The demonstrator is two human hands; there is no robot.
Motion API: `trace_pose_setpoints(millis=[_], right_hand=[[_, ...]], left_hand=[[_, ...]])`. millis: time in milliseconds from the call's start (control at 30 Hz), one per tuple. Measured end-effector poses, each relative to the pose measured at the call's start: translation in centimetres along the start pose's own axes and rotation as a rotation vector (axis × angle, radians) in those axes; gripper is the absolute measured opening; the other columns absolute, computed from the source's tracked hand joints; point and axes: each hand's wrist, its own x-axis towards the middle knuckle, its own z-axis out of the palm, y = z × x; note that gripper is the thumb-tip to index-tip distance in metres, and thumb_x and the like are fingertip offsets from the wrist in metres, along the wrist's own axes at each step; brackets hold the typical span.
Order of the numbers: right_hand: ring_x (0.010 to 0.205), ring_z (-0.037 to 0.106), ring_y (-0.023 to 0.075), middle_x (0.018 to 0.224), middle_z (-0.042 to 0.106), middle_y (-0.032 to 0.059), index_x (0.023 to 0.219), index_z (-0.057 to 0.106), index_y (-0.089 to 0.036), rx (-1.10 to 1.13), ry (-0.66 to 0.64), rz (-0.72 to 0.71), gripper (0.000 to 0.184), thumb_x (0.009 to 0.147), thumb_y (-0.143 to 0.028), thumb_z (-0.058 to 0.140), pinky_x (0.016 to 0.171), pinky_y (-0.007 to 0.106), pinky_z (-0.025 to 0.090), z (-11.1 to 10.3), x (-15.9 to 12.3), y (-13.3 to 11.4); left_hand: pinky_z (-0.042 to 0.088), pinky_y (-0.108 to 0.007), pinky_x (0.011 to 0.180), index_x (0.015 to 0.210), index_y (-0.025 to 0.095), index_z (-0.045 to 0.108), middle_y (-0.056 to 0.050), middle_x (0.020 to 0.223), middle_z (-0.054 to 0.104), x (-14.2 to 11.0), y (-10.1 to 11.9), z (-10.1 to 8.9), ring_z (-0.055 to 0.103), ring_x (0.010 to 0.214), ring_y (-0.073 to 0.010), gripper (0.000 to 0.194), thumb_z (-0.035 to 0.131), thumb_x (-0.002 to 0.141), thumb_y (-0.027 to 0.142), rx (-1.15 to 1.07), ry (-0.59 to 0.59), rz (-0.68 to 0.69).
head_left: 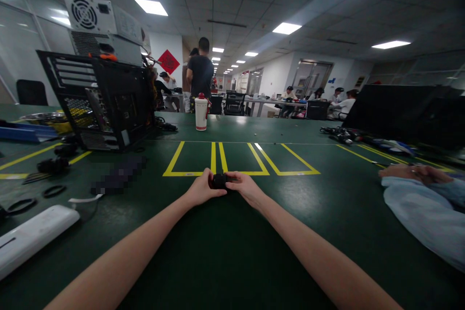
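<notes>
Compact black rounded object (219,181), material indeterminate: held between left hand (202,188) and right hand (245,187), partly covered, near centre.

Small black object (219,181) mid-frame, partly hidden from me by left hand (199,189) and right hand (247,189), too dark to identify, dark item (118,175) at left blurred into blocks, white case (39,237) cut by left edge, pale sleeve (417,209) cropped at right.

"Which pose are you seeing?"
"The left grip (201,189) and right grip (247,187) are facing each other, fingers (234,175) curling and pinching."
"And behind them?"
"The left forearm (134,247) and right forearm (308,244), both bare, are spreading apart."
</notes>
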Motion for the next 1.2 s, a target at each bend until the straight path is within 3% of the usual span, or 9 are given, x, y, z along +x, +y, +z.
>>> trace_pose_setpoints(millis=[200, 500, 600, 700, 867, 1033, 1200], right_hand=[[0.099, 0.052, 0.0183, 0.103, 0.058, 0.0066, 0.098, 0.057, -0.017, 0.03, 0.041, 0.042, 0.033, 0.066, -0.021, 0.061, 0.089, 0.036, 0.039, 0.29, -0.16, -0.35], [0.098, 0.053, 0.0173, 0.104, 0.059, 0.0057, 0.096, 0.058, -0.017, 0.055, 0.008, -0.011, 0.04, 0.057, -0.011, 0.065, 0.091, 0.035, 0.037, 0.26, -0.12, -0.24], [0.099, 0.052, 0.0169, 0.103, 0.059, 0.0052, 0.094, 0.059, -0.018, 0.079, 0.023, 0.012, 0.034, 0.06, -0.015, 0.063, 0.09, 0.034, 0.038, 0.33, -0.21, -0.37], [0.101, 0.051, 0.0171, 0.104, 0.058, 0.0054, 0.096, 0.058, -0.019, 0.062, 0.048, 0.022, 0.032, 0.065, -0.02, 0.061, 0.089, 0.034, 0.038, 0.41, -0.28, -0.42], [0.101, 0.051, 0.0177, 0.106, 0.058, 0.0073, 0.099, 0.057, -0.015, 0.032, 0.059, 0.002, 0.038, 0.062, -0.014, 0.063, 0.091, 0.035, 0.037, 0.36, -0.25, -0.25], [0.095, 0.054, 0.0162, 0.101, 0.059, 0.0048, 0.094, 0.057, -0.016, 0.064, -0.006, -0.047, 0.039, 0.057, -0.008, 0.064, 0.09, 0.034, 0.038, 0.19, -0.21, -0.1], [0.096, 0.053, 0.0166, 0.101, 0.058, 0.0047, 0.094, 0.057, -0.017, 0.042, -0.016, -0.037, 0.037, 0.058, -0.013, 0.065, 0.089, 0.034, 0.038, 0.17, -0.27, -0.22]], left_hand=[[0.033, -0.023, 0.051, 0.075, 0.018, 0.038, 0.002, 0.069, 0.049, -0.13, 0.6, 0.03, 0.047, 0.06, -0.0137, 0.041, 0.064, 0.056, 0.044, 0.042, 0.014, -0.014], [0.03, -0.022, 0.048, 0.07, 0.02, 0.034, 0.005, 0.062, 0.045, 0.17, 0.07, 0.45, 0.044, 0.055, -0.0124, 0.042, 0.064, 0.055, 0.044, 0.084, 0.063, 0.009], [0.031, -0.022, 0.049, 0.07, 0.02, 0.034, 0.005, 0.063, 0.045, 0.17, 0.01, 0.45, 0.044, 0.056, -0.0126, 0.042, 0.064, 0.054, 0.045, 0.074, 0.055, 0.004], [0.032, -0.023, 0.049, 0.071, 0.02, 0.034, 0.003, 0.066, 0.048, 0.16, -0.07, 0.39, 0.046, 0.057, -0.0131, 0.043, 0.064, 0.055, 0.046, 0.064, 0.037, 0.009], [0.035, -0.023, 0.049, 0.083, 0.019, 0.036, 0.004, 0.066, 0.05, 0.2, -0.33, 0.6, 0.049, 0.057, -0.0136, 0.046, 0.065, 0.056, 0.044, 0.031, 0.06, 0.029], [0.043, -0.03, 0.063, 0.112, 0.02, 0.029, -0.003, 0.085, 0.058, 0.28, -0.23, 0.64, 0.057, 0.07, -0.0177, 0.064, 0.065, 0.06, 0.03, -0.098, 0.013, 0.086], [0.041, -0.038, 0.082, 0.113, 0.022, 0.041, -0.007, 0.107, 0.054, 0.36, 0.01, 0.21, 0.053, 0.095, -0.0242, 0.059, 0.066, 0.06, 0.029, -0.078, -0.03, 0.129]])
